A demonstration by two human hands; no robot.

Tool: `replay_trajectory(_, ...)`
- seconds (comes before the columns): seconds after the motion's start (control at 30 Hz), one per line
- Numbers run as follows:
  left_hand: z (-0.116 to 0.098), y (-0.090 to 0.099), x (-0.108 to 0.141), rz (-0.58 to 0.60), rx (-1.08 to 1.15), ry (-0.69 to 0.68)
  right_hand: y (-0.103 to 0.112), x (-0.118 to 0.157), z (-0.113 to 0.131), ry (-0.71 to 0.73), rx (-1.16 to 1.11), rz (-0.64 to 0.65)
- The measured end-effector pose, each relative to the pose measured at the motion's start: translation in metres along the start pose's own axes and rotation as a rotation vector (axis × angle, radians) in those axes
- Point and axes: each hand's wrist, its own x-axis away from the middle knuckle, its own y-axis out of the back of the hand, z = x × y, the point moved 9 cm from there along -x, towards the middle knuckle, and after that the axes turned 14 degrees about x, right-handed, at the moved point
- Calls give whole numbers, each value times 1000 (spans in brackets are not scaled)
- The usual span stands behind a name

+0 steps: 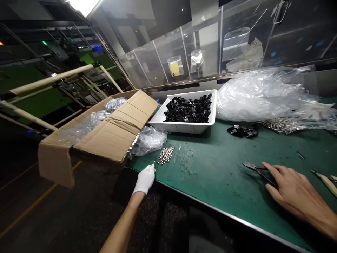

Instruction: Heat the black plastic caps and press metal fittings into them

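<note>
Open cardboard carton point(110, 126) sits at the left end of the green surface point(210, 175), flaps spread, clear plastic film point(86, 126) inside. Crumpled clear bag point(149, 141) lies just beside it. White tray point(181, 128), upper centre, holds a heap of black square parts point(188, 110). Smaller black heap point(242, 131) lies right of the tray. Large clear bag point(258, 96) occupies upper right, partly over silver-coloured parts point(279, 125). Transparent panels point(168, 45) stand behind. Beige tubular railing point(50, 79) runs upper left.
</note>
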Motion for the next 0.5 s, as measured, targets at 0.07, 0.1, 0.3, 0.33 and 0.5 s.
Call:
replay_trajectory(0.07,-2,1,-2,-15,-86,-21,-3,4,1,-10,5,6)
replay_trajectory(0.1,-3,1,-2,-24,-118,-29,-5,5,1,-13,6,6)
replay_trajectory(0.3,-18,12,13,-144,-185,-65,-8,1,4,-51,-8,33)
replay_trajectory(0.33,-24,14,17,-169,-175,-80,-4,-1,5,-64,-25,61)
replay_trajectory(0.5,-31,1,32,-279,-175,-51,20,-14,13,-95,-97,238)
